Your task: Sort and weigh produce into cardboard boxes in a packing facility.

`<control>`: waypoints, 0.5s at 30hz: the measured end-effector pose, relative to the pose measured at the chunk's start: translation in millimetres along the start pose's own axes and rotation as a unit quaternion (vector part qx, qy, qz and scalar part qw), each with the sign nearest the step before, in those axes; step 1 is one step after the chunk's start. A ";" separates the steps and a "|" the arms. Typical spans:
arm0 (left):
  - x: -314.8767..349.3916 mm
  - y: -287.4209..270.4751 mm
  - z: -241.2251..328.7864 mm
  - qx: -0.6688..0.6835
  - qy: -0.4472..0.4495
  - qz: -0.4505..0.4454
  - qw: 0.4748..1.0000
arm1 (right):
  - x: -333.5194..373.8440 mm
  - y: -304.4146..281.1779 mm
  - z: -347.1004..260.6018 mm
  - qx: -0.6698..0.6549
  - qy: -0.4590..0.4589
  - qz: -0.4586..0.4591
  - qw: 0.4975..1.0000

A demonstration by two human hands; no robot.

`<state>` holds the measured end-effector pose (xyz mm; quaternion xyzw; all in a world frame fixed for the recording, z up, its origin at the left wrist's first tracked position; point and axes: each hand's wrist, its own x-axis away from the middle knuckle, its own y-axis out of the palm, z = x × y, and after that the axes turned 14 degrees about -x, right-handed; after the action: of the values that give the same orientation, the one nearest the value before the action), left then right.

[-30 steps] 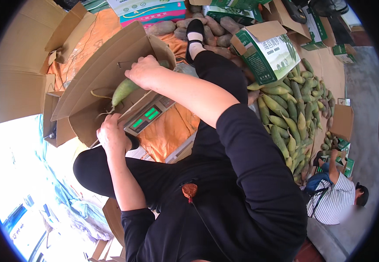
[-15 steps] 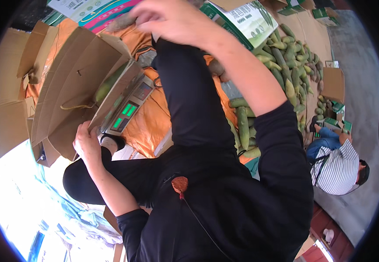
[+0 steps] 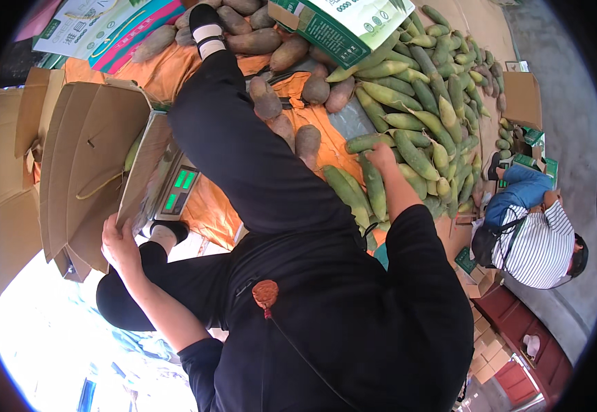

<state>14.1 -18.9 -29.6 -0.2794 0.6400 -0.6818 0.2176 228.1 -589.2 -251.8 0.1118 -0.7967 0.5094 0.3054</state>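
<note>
My left hand [image 3: 121, 247] grips the near edge of an open cardboard box [image 3: 92, 144], its fingers folded over the rim. The box stands on a digital scale [image 3: 182, 189] with a lit green display. Inside the box, part of a green radish [image 3: 133, 152] and a cord handle show. Among a heap of long green radishes [image 3: 408, 99] on the right, my right hand [image 3: 382, 158] is closed at the upper end of one green radish [image 3: 373, 189]. Its fingertips are partly hidden.
Dark reddish roots [image 3: 267, 99] lie on an orange sheet [image 3: 219, 216] around my outstretched leg. A green-and-white carton [image 3: 350, 31] stands beyond the heap, with printed cartons [image 3: 99, 31] at far left. A person in a striped top [image 3: 535, 244] crouches at right beside more boxes.
My right hand has come back from the far left down to the radish heap. My left hand stays on the box edge. My leg has shifted left.
</note>
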 end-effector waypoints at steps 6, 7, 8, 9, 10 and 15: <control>-0.8 3.5 -0.6 0.019 -0.026 0.000 0.999 | 47.4 22.4 72.8 -0.013 0.126 -0.013 0.992; 0.0 2.2 -0.7 0.024 -0.028 -0.001 0.999 | 52.0 26.4 79.2 0.002 0.156 -0.032 0.987; -4.6 5.5 3.8 0.038 -0.023 -0.001 0.999 | 57.3 25.7 89.1 0.015 0.191 -0.042 0.981; -1.3 3.7 -1.6 0.015 -0.018 0.012 1.000 | 62.0 30.4 79.6 0.021 0.201 -0.050 0.978; 1.0 2.0 -6.3 -0.007 -0.014 0.023 1.000 | 66.1 32.8 69.9 0.028 0.209 -0.057 0.976; 0.7 -4.9 8.1 -0.024 0.002 0.045 0.999 | 82.3 23.9 23.6 0.106 0.253 -0.051 0.960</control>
<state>19.2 -25.0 -24.5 -0.2544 0.6687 -0.6560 0.2402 142.7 -588.1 -227.1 0.0511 -0.6276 0.5868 0.5090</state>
